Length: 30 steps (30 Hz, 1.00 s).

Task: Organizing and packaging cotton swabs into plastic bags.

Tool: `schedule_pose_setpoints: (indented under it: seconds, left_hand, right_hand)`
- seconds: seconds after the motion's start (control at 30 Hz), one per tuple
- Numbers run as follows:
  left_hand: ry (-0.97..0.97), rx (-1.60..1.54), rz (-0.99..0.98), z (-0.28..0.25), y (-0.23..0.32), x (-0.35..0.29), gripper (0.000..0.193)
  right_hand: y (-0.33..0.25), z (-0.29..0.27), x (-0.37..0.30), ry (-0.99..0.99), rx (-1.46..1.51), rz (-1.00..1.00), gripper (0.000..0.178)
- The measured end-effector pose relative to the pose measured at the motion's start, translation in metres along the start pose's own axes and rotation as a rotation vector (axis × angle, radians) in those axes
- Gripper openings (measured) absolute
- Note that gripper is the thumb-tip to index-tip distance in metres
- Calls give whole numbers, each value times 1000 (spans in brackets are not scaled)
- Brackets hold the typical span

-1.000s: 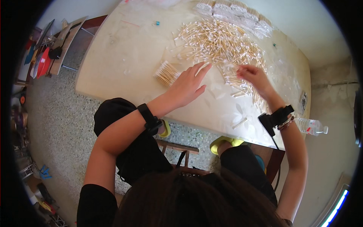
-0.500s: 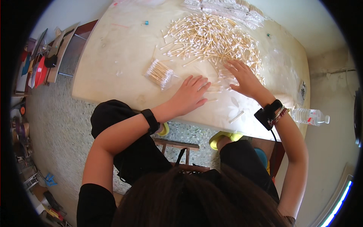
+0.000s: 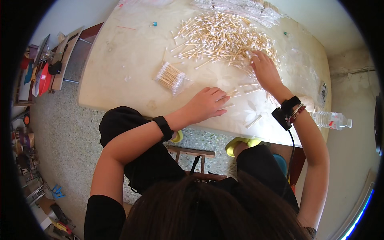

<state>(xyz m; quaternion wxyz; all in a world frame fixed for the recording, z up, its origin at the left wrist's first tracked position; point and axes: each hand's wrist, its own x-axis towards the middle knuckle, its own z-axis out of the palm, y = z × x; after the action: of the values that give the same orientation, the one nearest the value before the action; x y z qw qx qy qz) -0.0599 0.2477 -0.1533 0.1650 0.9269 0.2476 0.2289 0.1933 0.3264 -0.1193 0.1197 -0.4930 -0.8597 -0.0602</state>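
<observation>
Right, the heap of cotton swabs [image 3: 220,36] lies on the table [image 3: 116,64], ahead and left of the right hand [image 3: 265,73], the nearer one; its sticks point every way; that hand's fingers curl at the edge; the left hand [image 3: 205,105] lies half-bent beside loose swabs [image 3: 233,95], roughly crosswise; hidden fingertips mean I can't tell whether either pinches any.

To your right, a clear bottle [image 3: 334,121] shows by the edge of the table [image 3: 108,72], on whose far left part lies a teal clip [image 3: 153,24], while at your far left a red object [image 3: 43,79] appears beside a plank [image 3: 66,60] above the speckled floor [image 3: 80,132].
</observation>
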Motion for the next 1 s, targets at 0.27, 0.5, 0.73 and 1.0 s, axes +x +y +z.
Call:
schedule_pose_setpoints:
  seconds: [0.27, 0.5, 0.73, 1.0]
  left_hand:
    - [70, -3, 29, 5, -2, -2, 31]
    - [55, -244, 119, 4, -7, 2, 25]
    - [-21, -261, 161, -5, -12, 4, 22]
    - [186, -65, -170, -9, 6, 8, 36]
  right_hand:
    - [-17, -25, 14, 141, 449, 218, 11]
    - [-37, -25, 8, 12, 518, 251, 12]
    - [-61, -10, -21, -342, 555, -24, 15]
    - [-72, -6, -38, -298, 573, -35, 16]
